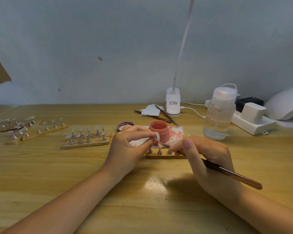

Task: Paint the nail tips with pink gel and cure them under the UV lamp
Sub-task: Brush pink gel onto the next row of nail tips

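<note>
My left hand (130, 146) pinches a small clear nail tip on its holder (157, 136) just in front of the open jar of pink gel (159, 130). A brown-handled brush (230, 174) is gripped in my right hand (208, 156), and its tip (164, 145) touches the lower end of the nail tip. Under both hands lies a wooden stand (164, 155) with three metal holders. The white UV lamp (286, 105) sits at the far right edge of the table.
Several wooden stands with clear nail tips (87, 136) lie on the left. The jar lid (125, 125), a stained paper towel (176, 132), spare brushes (166, 115), a clear pump bottle (218, 114), a clip lamp base (172, 103) and a power strip (254, 122) stand behind.
</note>
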